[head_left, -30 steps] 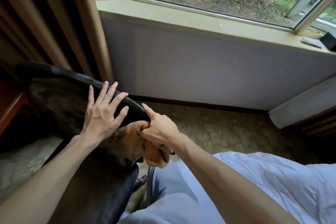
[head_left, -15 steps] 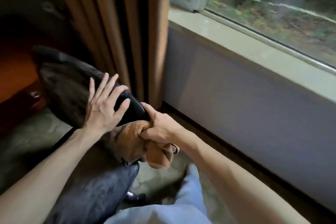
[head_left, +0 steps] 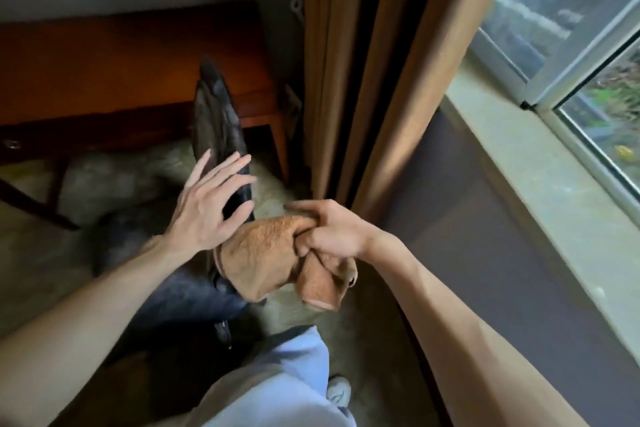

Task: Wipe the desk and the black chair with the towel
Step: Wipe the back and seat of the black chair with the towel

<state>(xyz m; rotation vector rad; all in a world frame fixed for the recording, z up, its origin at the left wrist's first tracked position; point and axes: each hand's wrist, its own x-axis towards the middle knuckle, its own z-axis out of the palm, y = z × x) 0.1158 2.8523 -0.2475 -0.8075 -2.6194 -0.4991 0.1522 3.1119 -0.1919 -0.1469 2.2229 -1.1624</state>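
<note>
A person stands by a black chair (head_left: 218,121) and looks down at both hands. The right hand (head_left: 332,230) is closed tight on a brown towel (head_left: 266,253). The pointer finger sticks out straight and the other fingers pinch the cloth. The towel is bunched up and pressed on the back of the chair, low down, and part of it hangs under the hand. The left hand (head_left: 207,208) is open, with the fingers spread wide. It lies flat against the chair back, just above the towel, and holds nothing. The chair is seen from its thin edge. Behind it is the red-brown wood desk (head_left: 114,59). Tan curtains (head_left: 381,62) hang to the right of the chair. Farther right are a window sill (head_left: 540,163) and a window (head_left: 588,28).
</note>
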